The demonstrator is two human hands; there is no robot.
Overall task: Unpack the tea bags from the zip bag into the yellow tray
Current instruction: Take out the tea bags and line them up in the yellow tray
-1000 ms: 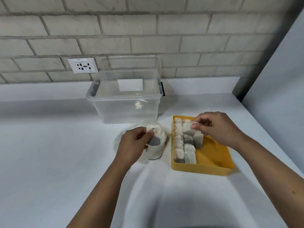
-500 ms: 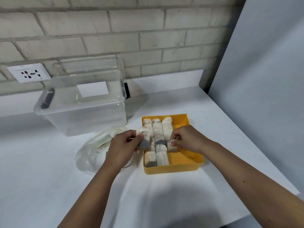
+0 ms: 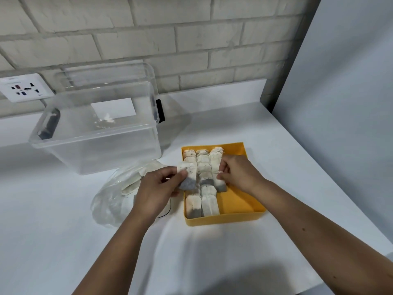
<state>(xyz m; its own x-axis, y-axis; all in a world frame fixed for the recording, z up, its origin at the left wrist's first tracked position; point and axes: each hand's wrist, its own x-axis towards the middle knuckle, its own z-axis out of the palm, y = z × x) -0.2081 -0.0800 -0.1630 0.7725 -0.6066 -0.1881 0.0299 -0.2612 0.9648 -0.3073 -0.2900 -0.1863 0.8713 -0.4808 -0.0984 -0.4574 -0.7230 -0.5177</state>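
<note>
Yellow tray [image 3: 238, 201] rim now underlies the tea bag [image 3: 190, 175] pinched by left hand [image 3: 157, 188]; right hand [image 3: 238, 173] pinches another.

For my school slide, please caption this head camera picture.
Left hand and right hand each pinch a tea bag at the yellow tray, zip bag alongside.

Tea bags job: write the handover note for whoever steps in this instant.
Left hand pinches a tea bag over the left edge of the yellow tray.
Right hand pinches a second tea bag in the third row.
Zip bag lies left of the tray, more bags inside.
Done: two rows look full, third begun.
Left: set both down, empty the zip bag.
</note>
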